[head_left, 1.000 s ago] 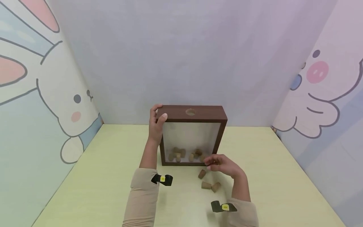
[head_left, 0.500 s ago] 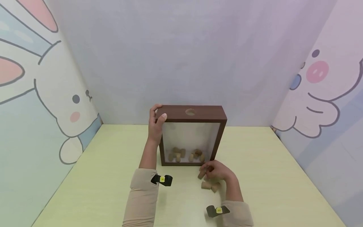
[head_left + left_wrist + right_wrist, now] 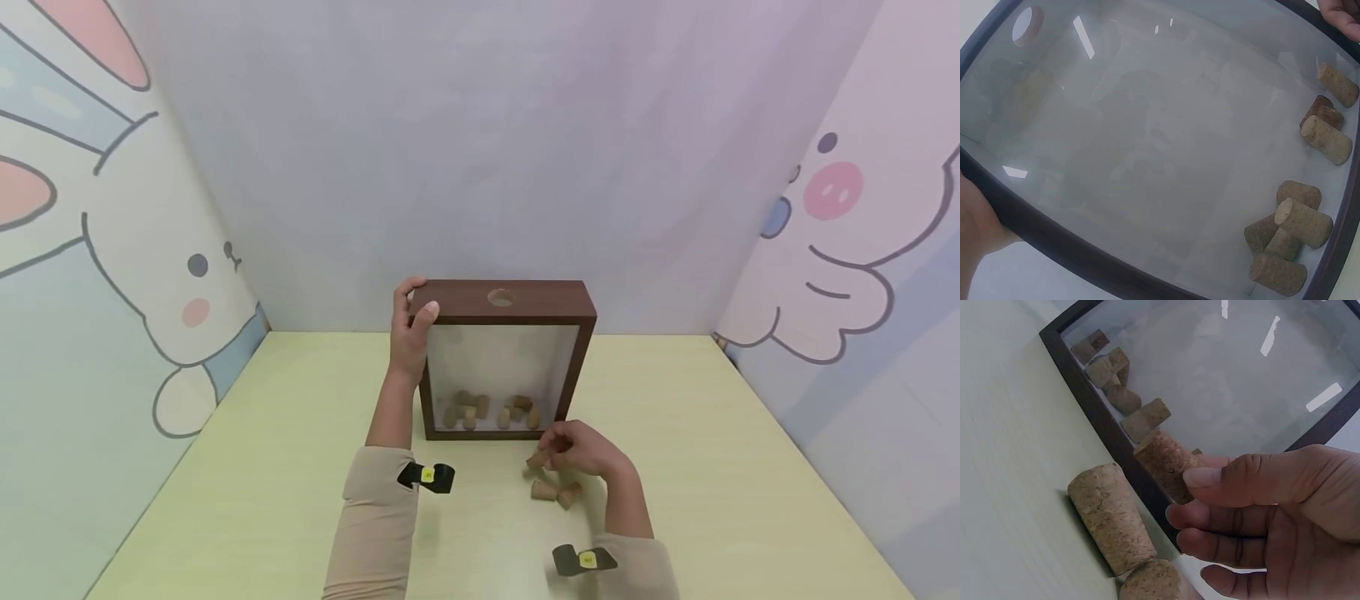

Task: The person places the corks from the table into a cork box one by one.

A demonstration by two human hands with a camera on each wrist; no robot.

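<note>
A dark brown wooden shadow box [image 3: 501,318] with a clear front stands upright, a round hole [image 3: 501,297] in its top. My left hand [image 3: 409,337] grips its upper left corner, thumb in front. Several corks [image 3: 1304,222] lie in two groups at the bottom inside, behind the pane. Near the lower right corner my right hand [image 3: 585,452] pinches a cork [image 3: 1166,459] between thumb and fingers, seen closely in the right wrist view. Two more corks [image 3: 543,490] [image 3: 1110,515] lie close together on the table just below that hand.
The pale yellow-green table [image 3: 300,467] reaches back to a plain light wall [image 3: 480,150]. Side panels carry a cartoon rabbit [image 3: 142,250] on the left and a pink-nosed cartoon animal [image 3: 832,192] on the right.
My right hand has come down from the box's lower right corner to the nearest loose cork, taken hold of it and lifted it slightly. The left hand keeps its grip on the box.
</note>
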